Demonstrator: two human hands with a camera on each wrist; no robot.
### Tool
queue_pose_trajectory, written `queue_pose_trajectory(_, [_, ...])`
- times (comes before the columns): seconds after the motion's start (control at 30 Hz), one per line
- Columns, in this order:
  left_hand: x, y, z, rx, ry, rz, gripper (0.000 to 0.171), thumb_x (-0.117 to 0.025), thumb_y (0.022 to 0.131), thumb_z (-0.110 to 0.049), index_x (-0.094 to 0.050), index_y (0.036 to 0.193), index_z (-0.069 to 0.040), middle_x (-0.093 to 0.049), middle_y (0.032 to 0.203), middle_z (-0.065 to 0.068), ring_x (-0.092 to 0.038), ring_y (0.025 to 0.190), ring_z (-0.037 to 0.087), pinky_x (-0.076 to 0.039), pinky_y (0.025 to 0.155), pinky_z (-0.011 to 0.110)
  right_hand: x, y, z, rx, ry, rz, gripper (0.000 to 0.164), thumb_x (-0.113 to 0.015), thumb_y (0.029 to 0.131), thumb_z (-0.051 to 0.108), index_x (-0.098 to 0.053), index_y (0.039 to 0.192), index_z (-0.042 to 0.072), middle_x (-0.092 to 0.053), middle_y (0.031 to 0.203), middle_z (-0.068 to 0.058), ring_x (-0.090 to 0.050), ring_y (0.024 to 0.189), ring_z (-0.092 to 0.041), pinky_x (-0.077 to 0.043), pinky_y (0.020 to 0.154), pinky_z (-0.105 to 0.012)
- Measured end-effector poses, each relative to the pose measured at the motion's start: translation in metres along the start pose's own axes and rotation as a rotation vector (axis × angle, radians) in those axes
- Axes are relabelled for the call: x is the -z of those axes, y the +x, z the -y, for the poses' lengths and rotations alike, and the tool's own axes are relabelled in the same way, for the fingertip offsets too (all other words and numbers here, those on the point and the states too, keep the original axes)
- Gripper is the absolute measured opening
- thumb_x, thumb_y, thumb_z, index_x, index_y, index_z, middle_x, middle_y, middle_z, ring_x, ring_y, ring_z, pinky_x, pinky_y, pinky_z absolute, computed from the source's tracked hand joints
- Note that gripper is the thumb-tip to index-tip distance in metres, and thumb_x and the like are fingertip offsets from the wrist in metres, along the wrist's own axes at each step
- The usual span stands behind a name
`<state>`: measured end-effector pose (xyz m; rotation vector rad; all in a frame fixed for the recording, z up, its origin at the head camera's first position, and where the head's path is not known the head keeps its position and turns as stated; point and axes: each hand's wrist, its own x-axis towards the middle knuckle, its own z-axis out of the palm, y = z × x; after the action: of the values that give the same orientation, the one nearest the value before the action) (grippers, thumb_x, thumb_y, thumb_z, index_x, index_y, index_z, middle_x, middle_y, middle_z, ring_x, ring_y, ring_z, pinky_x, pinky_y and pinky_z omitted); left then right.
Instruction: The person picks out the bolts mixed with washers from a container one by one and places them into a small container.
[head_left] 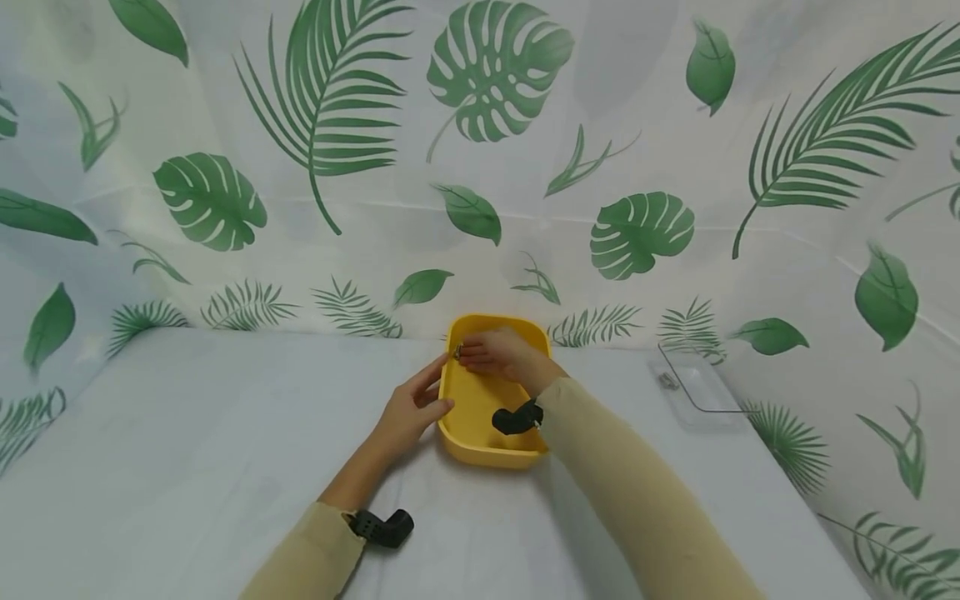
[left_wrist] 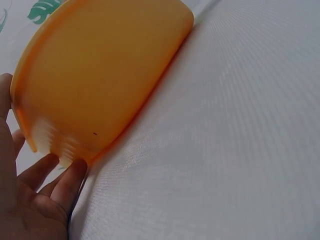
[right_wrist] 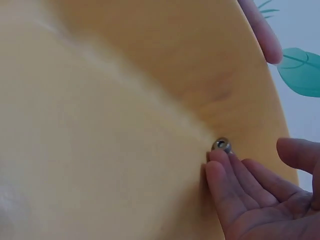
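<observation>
A yellow plastic bin (head_left: 476, 408) with rounded corners stands at the back of the table. My left hand (head_left: 408, 412) grips its left side, thumb at the rim and fingers against the outer wall (left_wrist: 105, 75). Inside the bin, my right hand (head_left: 502, 354) reaches toward the far left corner. Its fingers lie extended together, and the thumb stands apart from them. At those fingertips is a small round metal part (right_wrist: 221, 144) with a dark recess in its end, close to where floor and wall meet.
A clear plastic box (head_left: 705, 392) sits on the right of the table, with small metal pieces (head_left: 667, 381) at its left side. Behind the table hangs a white cloth with green leaves (head_left: 498, 67). Each wrist carries a black camera mount (head_left: 386, 528).
</observation>
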<state>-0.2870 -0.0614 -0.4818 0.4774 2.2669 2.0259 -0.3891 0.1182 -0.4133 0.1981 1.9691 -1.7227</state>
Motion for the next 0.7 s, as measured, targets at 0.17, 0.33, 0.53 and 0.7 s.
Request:
queue_pose_trajectory(0.17, [0.001,0.000,-0.002,0.005,0.001,-0.003,0.073,-0.063,0.094,-0.011,-0.033,0.160,-0.023,-0.041,0.160,0.017,-0.055,0.137,0.038,-0.053,0.107,0.043,-0.001,0.004,-0.004,-0.006,0.027,-0.017,0.038,-0.054,0.104,0.017,-0.060,0.134,-0.005,-0.065,0.135,-0.020,-0.069,0.116,-0.028,-0.053,0.107,-0.036])
queue_pose_trajectory(0.33, [-0.001,-0.002,-0.001,0.007,-0.007,-0.009,0.073,-0.063,0.094,-0.011,-0.034,0.159,-0.021,-0.042,0.159,0.018,-0.056,0.135,0.038,-0.053,0.106,0.041,-0.002,0.006,-0.008,-0.018,0.067,-0.014,0.033,-0.055,0.103,0.014,-0.064,0.128,-0.006,-0.072,0.120,-0.019,-0.074,0.096,-0.022,-0.057,0.100,-0.035])
queue_pose_trajectory(0.53, [-0.001,-0.003,-0.001,0.018,0.004,0.002,0.073,-0.063,0.094,-0.011,-0.033,0.159,-0.025,-0.041,0.160,0.015,-0.055,0.136,0.038,-0.051,0.109,0.044,-0.005,0.005,-0.011,-0.015,0.081,0.001,0.031,-0.056,0.102,0.013,-0.065,0.125,-0.006,-0.076,0.102,-0.014,-0.074,0.087,-0.021,-0.059,0.096,-0.036])
queue_pose_trajectory(0.7, [0.000,-0.002,-0.002,0.021,0.024,0.001,0.071,-0.062,0.096,-0.011,-0.033,0.159,-0.026,-0.040,0.162,0.014,-0.054,0.137,0.037,-0.050,0.110,0.044,-0.007,0.003,-0.010,-0.003,0.054,0.007,0.029,-0.060,0.100,0.011,-0.067,0.124,-0.005,-0.075,0.102,-0.013,-0.074,0.090,-0.021,-0.058,0.098,-0.035])
